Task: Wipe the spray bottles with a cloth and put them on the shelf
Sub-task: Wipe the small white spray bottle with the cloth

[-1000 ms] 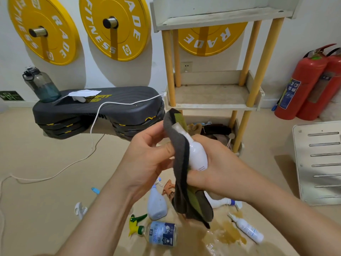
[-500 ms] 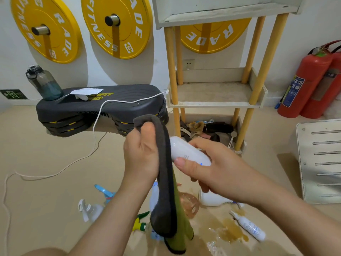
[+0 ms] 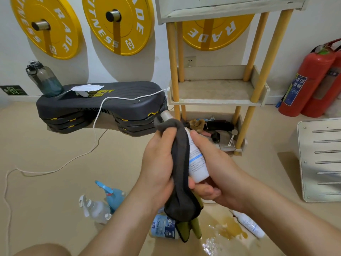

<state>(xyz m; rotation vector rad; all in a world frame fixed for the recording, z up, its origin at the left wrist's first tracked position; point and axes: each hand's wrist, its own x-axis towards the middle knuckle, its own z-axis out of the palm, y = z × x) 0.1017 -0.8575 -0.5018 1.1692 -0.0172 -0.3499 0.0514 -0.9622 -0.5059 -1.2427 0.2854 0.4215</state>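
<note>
Grips the probably light, slick, stiff spray bottle low on its body in curled right fingers, clamps the soft cloth round its neck with curled left fingers.

On the floor, a blue bottle and a clear bottle lie down and left of the fingers. A white bottle lies down and right of them, beside a yellow puddle. The shelf stands on the floor too, up past the fingers.
</note>
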